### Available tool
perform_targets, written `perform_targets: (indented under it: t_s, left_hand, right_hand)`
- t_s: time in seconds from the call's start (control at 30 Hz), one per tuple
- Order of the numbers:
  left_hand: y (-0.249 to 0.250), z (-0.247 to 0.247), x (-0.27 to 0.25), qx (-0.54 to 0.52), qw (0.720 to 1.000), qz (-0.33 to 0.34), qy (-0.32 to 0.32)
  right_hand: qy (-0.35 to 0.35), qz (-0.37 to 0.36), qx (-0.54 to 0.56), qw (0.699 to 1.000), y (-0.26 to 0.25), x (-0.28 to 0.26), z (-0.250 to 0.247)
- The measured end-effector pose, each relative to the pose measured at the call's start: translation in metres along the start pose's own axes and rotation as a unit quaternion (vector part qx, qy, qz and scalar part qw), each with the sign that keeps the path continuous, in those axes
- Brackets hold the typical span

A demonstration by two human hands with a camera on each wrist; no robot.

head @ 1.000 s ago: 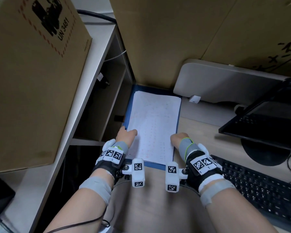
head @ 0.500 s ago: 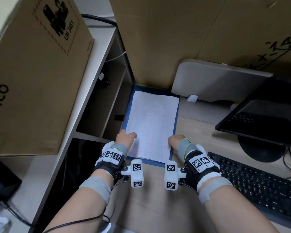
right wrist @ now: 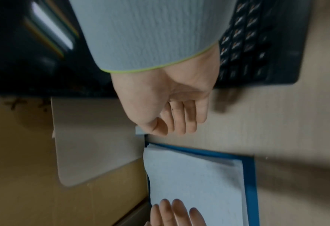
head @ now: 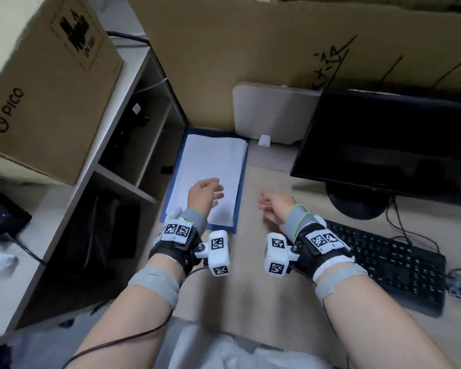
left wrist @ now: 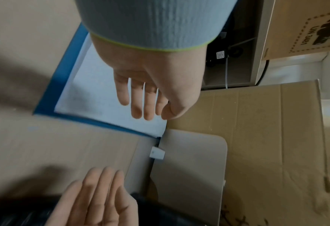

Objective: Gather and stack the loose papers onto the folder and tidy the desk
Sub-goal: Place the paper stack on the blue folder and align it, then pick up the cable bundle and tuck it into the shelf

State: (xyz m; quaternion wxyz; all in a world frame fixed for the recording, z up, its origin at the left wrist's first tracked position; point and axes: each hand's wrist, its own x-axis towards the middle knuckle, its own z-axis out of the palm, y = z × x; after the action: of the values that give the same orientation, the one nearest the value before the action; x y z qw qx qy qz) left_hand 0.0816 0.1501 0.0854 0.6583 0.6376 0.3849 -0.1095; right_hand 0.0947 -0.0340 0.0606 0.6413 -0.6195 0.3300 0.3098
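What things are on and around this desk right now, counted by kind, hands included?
Hands: 2, left hand, right hand, both empty
Paper stack: 1
Blue folder: 1
Monitor: 1
Keyboard: 1
Printed cardboard box: 1
Total: 7

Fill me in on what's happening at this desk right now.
A person is tidying papers at a desk. A white paper stack lies squared on a blue folder, tucked in the desk's far left corner. Both hands are empty with fingers relaxed: the left hand hovers over the near end of the stack, the right hand over bare desk beside the folder. A keyboard and monitor sit to the right.
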Motion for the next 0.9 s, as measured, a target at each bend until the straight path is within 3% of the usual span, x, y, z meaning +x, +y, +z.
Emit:
perform_targets:
  t_s: [0.17, 0.37, 0.47, 0.67, 0.77, 0.9]
  left_hand:
    - [-0.026, 0.063, -0.056, -0.051, 0.995, -0.043, -0.07]
    - [-0.059, 0.153, -0.074, 0.011, 0.989, -0.038, -0.143]
    - [-0.084, 0.219, -0.096, 0.062, 0.975, -0.036, -0.209]
    - [-0.13, 0.327, -0.155, 0.205, 0.931, -0.003, -0.302]
    - [-0.145, 0.361, -0.164, 0.264, 0.913, 0.052, -0.308]
    - [-0.17, 0.429, -0.178, 0.39, 0.85, 0.122, -0.333]
  right_hand:
    - [0.037, 0.005, 0.066, 0.997, 0.025, -0.046, -0.082]
    - [0.152, 0.019, 0.115, 0.982, 0.061, -0.083, -0.181]
    - [0.227, 0.048, 0.117, 0.966, 0.08, -0.106, -0.245]
    - [0.367, 0.017, 0.083, 0.927, 0.127, -0.116, -0.378]
    - [0.363, 0.01, 0.068, 0.929, 0.14, -0.1, -0.425]
    - [0.419, 0.035, -0.002, 0.907, 0.165, -0.06, -0.515]
